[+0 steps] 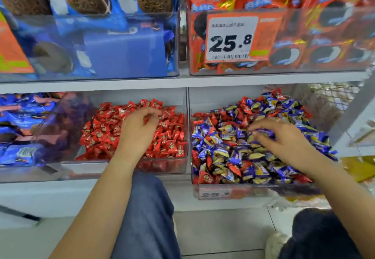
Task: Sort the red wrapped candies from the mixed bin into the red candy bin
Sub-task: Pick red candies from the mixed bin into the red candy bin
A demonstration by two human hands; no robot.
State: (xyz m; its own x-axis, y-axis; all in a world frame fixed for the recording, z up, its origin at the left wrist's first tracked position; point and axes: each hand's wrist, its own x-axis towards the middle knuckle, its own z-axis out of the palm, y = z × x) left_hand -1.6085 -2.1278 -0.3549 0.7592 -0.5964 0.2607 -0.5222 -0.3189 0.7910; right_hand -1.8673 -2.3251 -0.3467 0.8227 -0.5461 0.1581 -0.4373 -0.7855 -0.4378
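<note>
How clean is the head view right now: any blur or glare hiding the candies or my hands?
Head view: even shop light, no hard shadows; motion blur smears the right hand fingers in the mixed bin and softens the left hand over the red candy bin; the clear bin fronts reflect faintly; wide-angle bending at the edges; price tag digits still legible.

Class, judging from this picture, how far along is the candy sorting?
Done: the red candy bin holds only red candies. In hand: the left hand hovers over it while the right hand digs in the mixed bin. Left: many red candies remain among blue ones.
</note>
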